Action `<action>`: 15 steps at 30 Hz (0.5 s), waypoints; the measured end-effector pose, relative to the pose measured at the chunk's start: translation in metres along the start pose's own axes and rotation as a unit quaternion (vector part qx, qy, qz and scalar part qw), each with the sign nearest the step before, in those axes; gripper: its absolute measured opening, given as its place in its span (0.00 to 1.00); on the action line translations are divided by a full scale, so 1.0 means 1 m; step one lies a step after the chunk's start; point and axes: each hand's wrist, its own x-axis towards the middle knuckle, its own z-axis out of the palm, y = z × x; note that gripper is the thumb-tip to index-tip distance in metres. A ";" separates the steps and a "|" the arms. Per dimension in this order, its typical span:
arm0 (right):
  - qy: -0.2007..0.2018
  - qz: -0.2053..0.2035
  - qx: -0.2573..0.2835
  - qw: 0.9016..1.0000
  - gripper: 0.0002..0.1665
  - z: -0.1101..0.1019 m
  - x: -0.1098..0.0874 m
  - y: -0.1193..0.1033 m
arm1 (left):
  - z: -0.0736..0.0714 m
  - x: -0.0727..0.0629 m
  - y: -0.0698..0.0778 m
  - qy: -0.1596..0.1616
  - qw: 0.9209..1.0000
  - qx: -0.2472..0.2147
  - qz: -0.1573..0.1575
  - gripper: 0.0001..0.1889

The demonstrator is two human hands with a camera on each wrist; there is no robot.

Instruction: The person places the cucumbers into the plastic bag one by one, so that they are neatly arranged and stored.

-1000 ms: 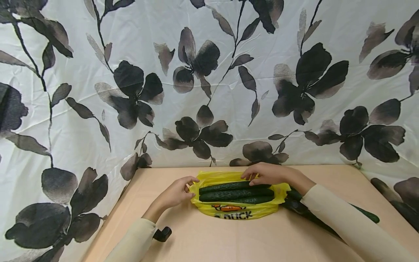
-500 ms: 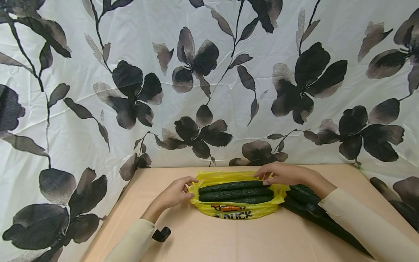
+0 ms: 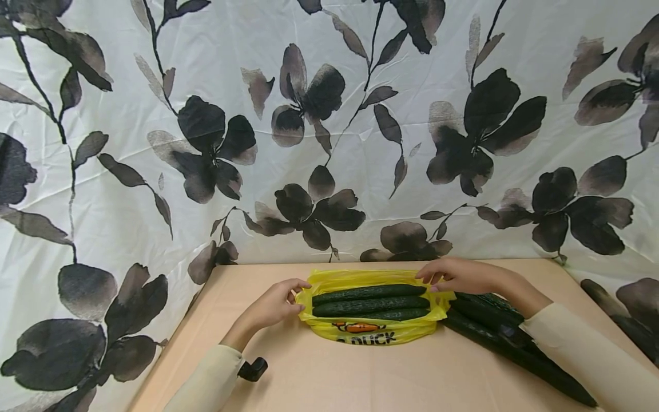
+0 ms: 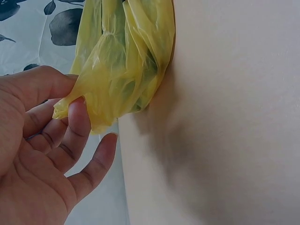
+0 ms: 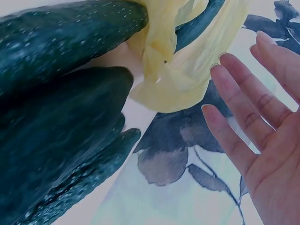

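Observation:
A yellow plastic bag (image 3: 329, 329) with an orange print and dark letters lies with its mouth spread wide. Several dark green cucumbers (image 3: 370, 306) rest side by side in it. My left hand (image 3: 278, 300) pinches the gathered left end of the bag, and in the left wrist view the yellow plastic (image 4: 115, 70) runs between its fingers. At the bag's right end, my right hand (image 3: 465, 276) hovers over the rim. The right wrist view shows that hand's fingers loosely extended, holding nothing, beside the bag's end (image 5: 176, 91).
More cucumbers (image 3: 507, 346) lie on the table to the right of the bag, partly under my right forearm. A white cloth with dark flowers (image 3: 386, 189) hangs behind the peach-coloured table (image 3: 329, 377). A small black device (image 3: 253, 369) sits at my left wrist.
My right hand has drawn back rightward from over the cucumbers to the bag's right rim, uncovering more of the cucumbers on the table. My left hand has stayed at the bag's left end.

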 end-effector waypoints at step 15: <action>0.023 0.014 0.001 1.000 0.25 -0.005 -0.023 0.016 | -0.002 -0.001 0.000 -0.005 1.000 0.002 0.000 0.24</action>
